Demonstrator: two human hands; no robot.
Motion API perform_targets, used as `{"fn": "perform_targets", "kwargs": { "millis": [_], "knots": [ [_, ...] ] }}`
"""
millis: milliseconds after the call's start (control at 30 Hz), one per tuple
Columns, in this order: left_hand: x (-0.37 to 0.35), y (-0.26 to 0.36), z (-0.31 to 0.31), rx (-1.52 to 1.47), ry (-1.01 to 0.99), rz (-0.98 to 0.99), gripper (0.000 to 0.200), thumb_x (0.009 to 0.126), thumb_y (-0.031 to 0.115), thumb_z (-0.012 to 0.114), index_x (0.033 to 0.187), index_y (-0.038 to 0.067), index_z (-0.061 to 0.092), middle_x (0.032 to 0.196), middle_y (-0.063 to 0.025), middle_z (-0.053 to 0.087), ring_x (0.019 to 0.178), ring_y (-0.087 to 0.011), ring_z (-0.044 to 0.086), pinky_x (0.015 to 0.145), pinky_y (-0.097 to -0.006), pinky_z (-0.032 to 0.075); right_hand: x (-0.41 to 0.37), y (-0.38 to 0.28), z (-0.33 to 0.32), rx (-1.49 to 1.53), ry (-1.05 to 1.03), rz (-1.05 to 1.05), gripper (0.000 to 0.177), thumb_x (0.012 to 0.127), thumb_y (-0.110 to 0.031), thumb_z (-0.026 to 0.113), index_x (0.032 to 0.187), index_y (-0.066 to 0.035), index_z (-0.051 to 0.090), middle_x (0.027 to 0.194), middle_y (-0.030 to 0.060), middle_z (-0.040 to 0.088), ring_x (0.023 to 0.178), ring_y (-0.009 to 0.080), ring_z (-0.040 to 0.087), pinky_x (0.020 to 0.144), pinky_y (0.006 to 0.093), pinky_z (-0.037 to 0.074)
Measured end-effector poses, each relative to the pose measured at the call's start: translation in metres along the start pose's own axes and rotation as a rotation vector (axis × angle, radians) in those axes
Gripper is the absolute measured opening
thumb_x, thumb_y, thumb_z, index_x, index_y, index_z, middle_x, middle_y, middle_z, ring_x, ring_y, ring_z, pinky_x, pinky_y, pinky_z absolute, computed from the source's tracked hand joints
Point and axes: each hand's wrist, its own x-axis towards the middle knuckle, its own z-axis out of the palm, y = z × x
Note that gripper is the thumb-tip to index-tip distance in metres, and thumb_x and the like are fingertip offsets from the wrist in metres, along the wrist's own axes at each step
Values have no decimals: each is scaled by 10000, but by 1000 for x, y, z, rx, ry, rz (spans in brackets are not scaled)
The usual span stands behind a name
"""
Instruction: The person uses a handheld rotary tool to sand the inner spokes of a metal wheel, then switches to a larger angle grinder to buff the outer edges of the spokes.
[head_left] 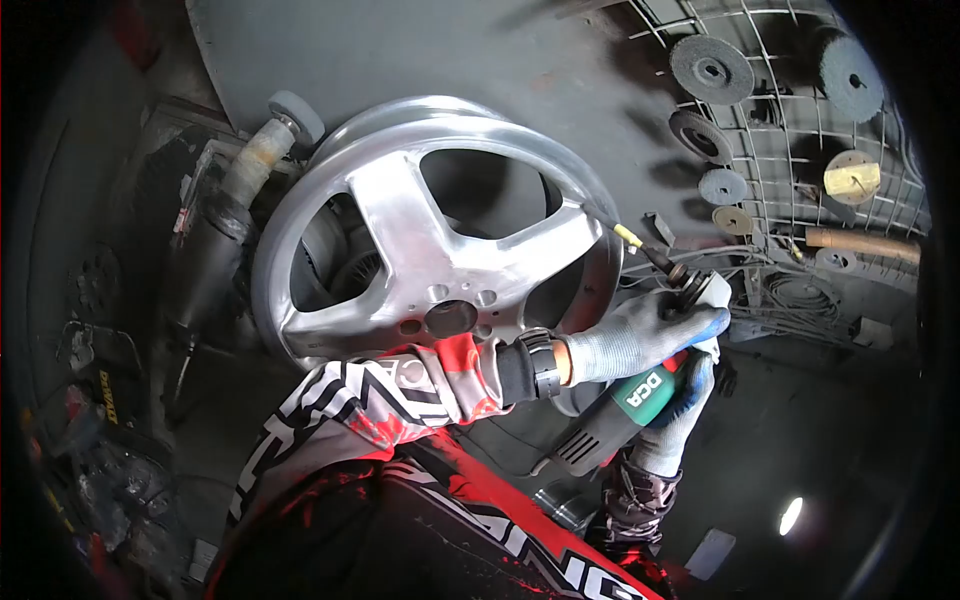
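A bare-metal car wheel rim (400,210) stands tilted in front of me, its spokes shiny. My left hand (650,332), in a grey-and-blue glove with a watch at the wrist, is closed around the head end of a green-and-grey DCA power grinder (648,398). Lower down, my right hand (682,415), gloved too, is wrapped around the grinder's body, its fingers partly hidden. From the grinder's head a thin shaft with a yellow sleeve (628,236) points up-left. Its tip meets the wheel near a spoke's outer end; contact is hard to confirm.
On a wire rack (765,150) at the upper right hang several abrasive discs (712,68). Coiled cable (800,300) lies below it. Left of the wheel is another power tool (225,215) with a round grey wheel. Cluttered tools and bags (115,480) sit at the lower left.
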Motion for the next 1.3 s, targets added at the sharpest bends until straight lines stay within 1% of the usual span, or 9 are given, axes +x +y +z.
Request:
{"fn": "perform_targets", "kwargs": {
  "millis": [33,67,167,267,300,400,500,800,1300],
  "knots": [
    [3,-2,1,-7,16,56,281,1013,304,586,1035,24,582,879,4,592,843,-59,526,784,-254,470,4,2,-6,-92,-22,-42,601,992,-443,515,1423,-31,445,1383,117,528,1245,219,538,1068,383,424],
    [7,-9,2,82,77,73,509,950,546,569,990,55,694,900,-103,708,887,-173,675,811,-309,496,6,-2,-4,-66,-54,-48,579,1002,-431,490,1419,-32,447,1382,117,528,1249,218,534,1073,383,417],
    [11,-19,4,68,132,84,533,944,568,564,988,51,689,888,-117,706,887,-209,681,819,-336,496,11,-18,7,19,-91,-3,507,1012,-404,492,1306,5,550,1395,128,506,1289,229,492,1103,394,360],
    [16,-24,3,102,157,51,561,939,586,561,989,40,681,889,-134,698,889,-223,679,820,-348,497,14,-16,6,27,-67,-3,494,1017,-390,487,1299,10,550,1386,133,516,1272,234,507,1097,392,363],
    [18,-23,2,102,165,57,561,939,586,561,989,40,681,889,-134,698,889,-223,679,820,-348,497,17,-16,6,39,-64,5,496,1017,-387,488,1306,13,546,1385,132,518,1265,237,513,1095,390,365],
    [16,-13,-3,195,134,16,318,1018,290,575,1148,2,607,958,-10,636,904,-67,571,813,-253,477,23,-16,-1,-26,-93,14,572,998,-406,520,1370,27,488,1380,133,518,1257,232,517,1088,380,371],
    [13,-12,1,-104,133,39,360,1019,315,568,1156,-14,614,990,-20,645,930,-73,576,846,-260,476,25,-23,10,-4,-80,86,668,970,-418,566,1432,38,410,1372,141,518,1257,226,514,1082,371,378],
    [19,-14,3,-33,172,94,383,1023,333,559,1187,-6,626,1049,-40,664,991,-82,582,893,-257,461,28,-28,5,101,-36,176,638,982,-292,575,1482,27,341,1371,158,528,1229,224,547,1049,352,431],
    [6,-8,-3,-41,217,41,411,1025,356,560,1197,-10,631,1080,-20,647,1011,-70,561,926,-252,446,29,-30,24,-1,-98,117,585,988,-255,565,1468,16,368,1347,133,539,1232,196,532,1063,347,403]
  ]
}}
